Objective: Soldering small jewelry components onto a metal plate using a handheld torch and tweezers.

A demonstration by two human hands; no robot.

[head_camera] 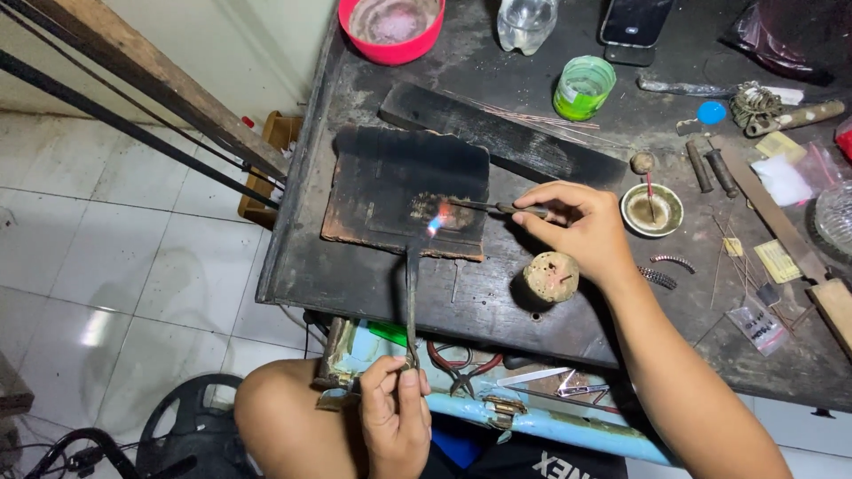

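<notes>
Nearest, the left hand (395, 417) grips a thin torch (413, 302) whose flame (437, 219) plays on the charred block (390, 182). Beyond, the right hand (577, 226) pinches dark tweezers (493, 208), tips at the flame. A green cup (583, 87) stands farther back on the workbench (355, 275).

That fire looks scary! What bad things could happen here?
The flame burns close to the right hand holding the tweezers, so fingers might get burned. The left hand holds the torch over a bare knee. Thin wires lie near the hot board.
</notes>
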